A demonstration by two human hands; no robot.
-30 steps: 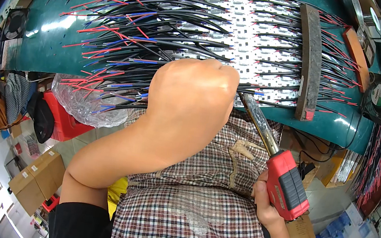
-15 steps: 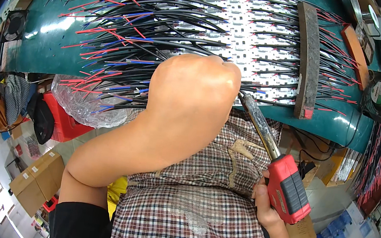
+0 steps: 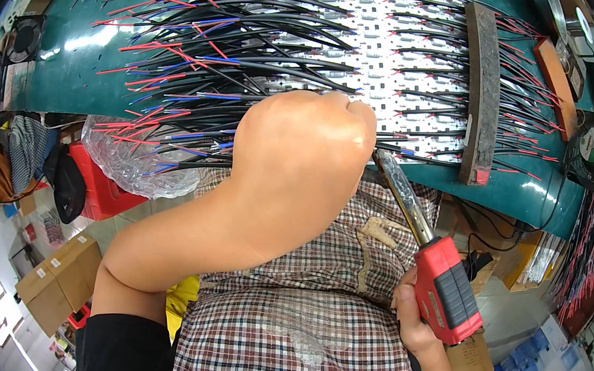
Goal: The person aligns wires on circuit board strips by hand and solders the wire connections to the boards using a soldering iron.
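My left hand (image 3: 300, 160) is closed in a fist at the near edge of the green table (image 3: 86, 75), its back toward the camera; what it grips is hidden. My right hand (image 3: 417, 325) holds a red-handled soldering iron (image 3: 442, 280) whose metal shaft (image 3: 402, 188) points up and left under my left fist. Several rows of white LED strips (image 3: 395, 63) lie on the table, with black, red and blue wires (image 3: 216, 62) fanning out to the left.
A dark wooden bar (image 3: 481, 90) lies across the strips at right, an orange block (image 3: 558, 85) beside it. Black fans sit at right (image 3: 592, 153) and far left (image 3: 25, 39). A clear plastic bag (image 3: 138, 165), red bin (image 3: 98, 186) and cardboard boxes (image 3: 59, 282) are below.
The soldering iron and my right hand shifted slightly down and to the right. My left fist stays in place.
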